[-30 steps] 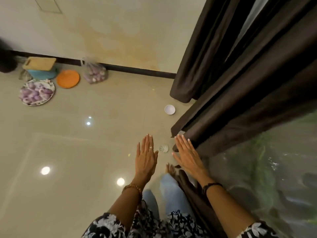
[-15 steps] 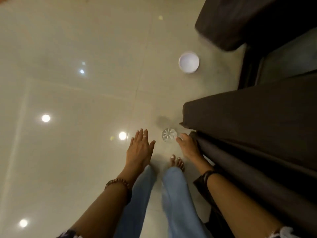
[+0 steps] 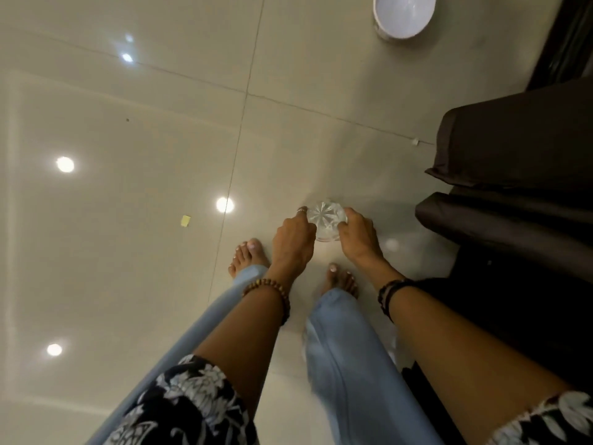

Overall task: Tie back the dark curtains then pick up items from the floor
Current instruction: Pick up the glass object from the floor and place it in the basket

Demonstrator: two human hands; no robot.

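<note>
clear cut-glass tumbler on floor | pinched at rim by left hand and right hand | judged rigid, slippery, fragile; best gripped round sides

The white bowl ran off the top edge; my fingertips hid behind the glass; the dark curtains were cut off at right.
</note>
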